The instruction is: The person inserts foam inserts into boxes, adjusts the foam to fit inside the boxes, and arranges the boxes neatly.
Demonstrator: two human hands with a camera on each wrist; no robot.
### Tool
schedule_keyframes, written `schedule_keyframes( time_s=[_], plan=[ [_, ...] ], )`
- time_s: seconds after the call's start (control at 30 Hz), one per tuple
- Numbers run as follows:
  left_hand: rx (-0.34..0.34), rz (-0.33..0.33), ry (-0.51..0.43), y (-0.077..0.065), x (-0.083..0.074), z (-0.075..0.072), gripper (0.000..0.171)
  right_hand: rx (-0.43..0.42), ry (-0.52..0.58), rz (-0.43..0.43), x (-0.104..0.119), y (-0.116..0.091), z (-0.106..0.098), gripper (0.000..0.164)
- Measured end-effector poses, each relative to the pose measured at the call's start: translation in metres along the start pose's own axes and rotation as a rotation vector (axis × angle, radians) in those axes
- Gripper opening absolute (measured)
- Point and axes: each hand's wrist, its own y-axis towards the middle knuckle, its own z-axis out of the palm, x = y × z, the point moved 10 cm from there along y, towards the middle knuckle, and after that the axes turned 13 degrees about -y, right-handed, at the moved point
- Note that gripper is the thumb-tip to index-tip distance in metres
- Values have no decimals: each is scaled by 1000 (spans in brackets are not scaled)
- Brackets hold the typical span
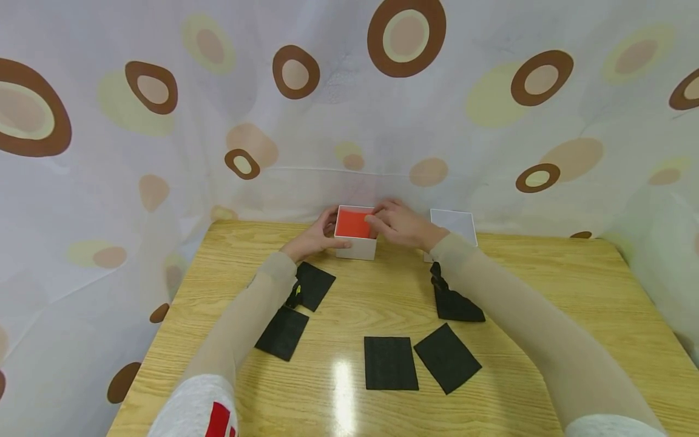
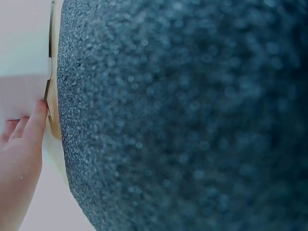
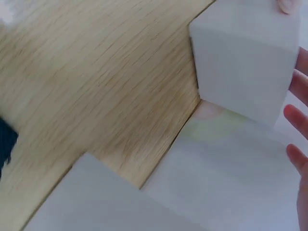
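Observation:
A white open-topped box (image 1: 355, 248) stands at the table's back edge, with a flat red piece (image 1: 352, 224) inside it. My left hand (image 1: 317, 235) grips the box from the left, thumb along the front and fingers around the side. In the left wrist view, fingertips touch the white wall. At the right rim, my right hand (image 1: 401, 224) reaches over, thumb and fingertips above the red piece; whether they pinch it I cannot tell. Other fingers of that hand (image 3: 299, 120) show beside the box in the right wrist view.
A second white box (image 1: 453, 224) stands to the right, partly behind my right forearm. Black squares lie on the wooden table: front middle (image 1: 391, 363), front right (image 1: 448, 359), left (image 1: 282, 332). A dark textured surface (image 2: 183, 115) fills most of the left wrist view. A patterned curtain (image 1: 349, 121) hangs behind.

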Motion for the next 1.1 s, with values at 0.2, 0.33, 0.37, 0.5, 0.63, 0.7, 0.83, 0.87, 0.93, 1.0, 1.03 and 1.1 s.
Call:
schedule_keyframes(
  time_s=[0.2,0.33,0.37,0.5,0.63,0.7,0.83,0.87,0.93,1.0,1.03,1.1],
  plan=[
    [-11,-7,21,-1,-2,1,100,-19,-16,-20,3,0,-5,55],
    [-19,-9,31,-1,-5,1,100,12,-39,-17,2,1,-2,55],
    [-22,-9,32,-1,-5,0,99,14,-47,-16,3,2,-2,56],
    [-27,-16,32,-1,-5,-1,100,7,-63,-47,11,9,-4,56],
    [-15,-19,21,-3,-4,2,97,21,-65,-140,31,18,0,65],
    [-4,-13,13,-4,-3,3,97,37,-83,-175,38,22,5,72],
    [16,0,0,-3,-1,3,98,82,-83,-163,39,27,15,60],
    [19,2,0,-2,-1,3,98,98,-76,-148,37,28,18,51],
    [23,6,3,-2,-1,2,99,117,-71,-133,35,30,22,44],
    [23,7,9,-1,0,2,99,129,-63,-133,35,31,24,45],
    [22,9,12,-2,-1,1,99,131,-65,-136,36,32,25,45],
    [22,14,16,-2,-1,1,98,128,-68,-148,38,34,25,46]
  ],
)
